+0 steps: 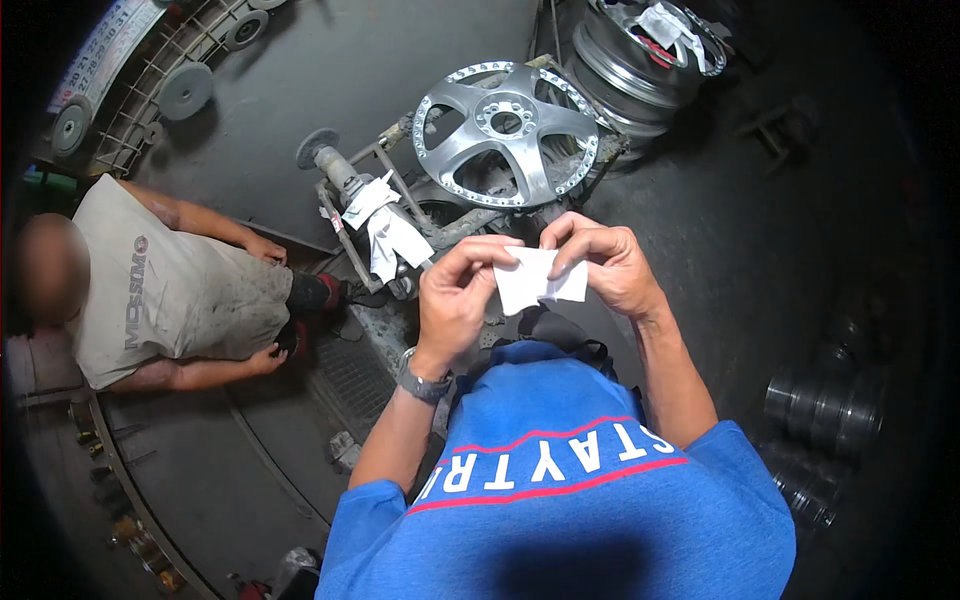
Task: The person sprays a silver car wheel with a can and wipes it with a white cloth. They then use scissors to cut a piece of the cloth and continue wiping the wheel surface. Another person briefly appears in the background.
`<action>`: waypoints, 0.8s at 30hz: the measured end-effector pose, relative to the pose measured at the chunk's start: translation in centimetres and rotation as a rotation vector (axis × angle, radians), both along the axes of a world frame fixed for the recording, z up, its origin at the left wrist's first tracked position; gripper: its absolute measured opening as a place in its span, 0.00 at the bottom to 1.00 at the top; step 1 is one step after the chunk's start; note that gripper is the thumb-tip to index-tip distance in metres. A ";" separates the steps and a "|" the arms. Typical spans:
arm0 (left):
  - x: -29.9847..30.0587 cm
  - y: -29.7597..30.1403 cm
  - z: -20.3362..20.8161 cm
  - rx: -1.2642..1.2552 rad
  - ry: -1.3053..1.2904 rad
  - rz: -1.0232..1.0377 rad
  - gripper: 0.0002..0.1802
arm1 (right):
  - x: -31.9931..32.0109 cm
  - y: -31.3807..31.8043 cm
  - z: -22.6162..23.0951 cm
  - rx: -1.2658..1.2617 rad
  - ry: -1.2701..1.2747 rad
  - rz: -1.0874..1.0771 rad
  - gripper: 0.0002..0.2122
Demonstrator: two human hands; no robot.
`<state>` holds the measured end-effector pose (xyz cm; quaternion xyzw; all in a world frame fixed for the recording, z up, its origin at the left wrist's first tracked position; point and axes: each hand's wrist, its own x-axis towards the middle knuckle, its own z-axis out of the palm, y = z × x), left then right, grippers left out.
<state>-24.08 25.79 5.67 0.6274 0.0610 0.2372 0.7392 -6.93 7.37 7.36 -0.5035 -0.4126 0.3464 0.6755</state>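
Between my two hands is a small white sheet [524, 283], which looks like paper or sandpaper seen from its back; I cannot tell which. My left hand [458, 287] pinches its left upper edge, thumb and fingers closed. On the other side, my right hand [612, 268] grips the right part with bent fingers. The sheet is creased, with a notch in its lower edge. Just beyond my hands lies a silver five-spoke wheel face [505, 135] with small studs around its rim, resting on a rough metal stand [470, 222].
Left of the stand, white crumpled sheets [393, 240] lie by a power tool [340, 170] with a round disc. Another person [190, 285] stands at the left. Wheel rims [625, 80] are stacked at the back, and more [825, 410] lie at the right. Discs [185, 90] hang on a wire rack.
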 end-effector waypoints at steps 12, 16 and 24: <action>0.3 -0.3 -1.4 -0.240 0.274 -0.038 0.18 | 1.0 -1.2 -2.6 -0.025 0.312 0.048 0.14; 1.8 -0.4 -1.7 -0.077 0.321 -0.075 0.14 | -0.4 0.4 -4.5 -0.178 0.548 -0.137 0.22; 3.7 0.1 -1.5 -0.383 0.329 0.135 0.15 | 0.0 -1.1 -3.6 -0.127 -0.021 -0.215 0.35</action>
